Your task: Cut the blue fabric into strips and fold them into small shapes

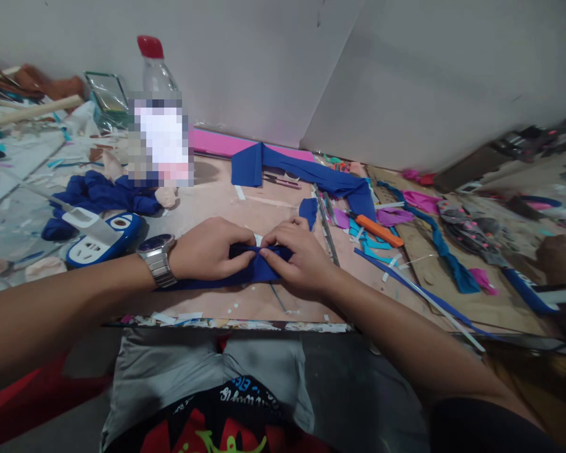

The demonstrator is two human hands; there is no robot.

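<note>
A strip of dark blue fabric (259, 270) lies on the worktable (207, 214) in front of me, reaching left under my wrist. My left hand (212, 248), with a metal watch (159, 258) on its wrist, pinches the fabric's upper edge between thumb and fingers. Right beside it, my right hand (295, 251) pinches the same edge, the two thumb tips almost touching. A small white piece (258, 240) shows between the hands. Behind them, another folded blue strip (306, 171) stretches across the table, and a small blue piece (308, 212) sits just beyond my right fingers.
At left are bunched blue fabric (106, 194), a blue-and-white power strip (106, 239) and a red-capped bottle (160, 82). An orange-handled cutter (380, 231) lies right, near turquoise scraps and a thin white strip (443, 308). Another person's hand (563, 261) is at the far right.
</note>
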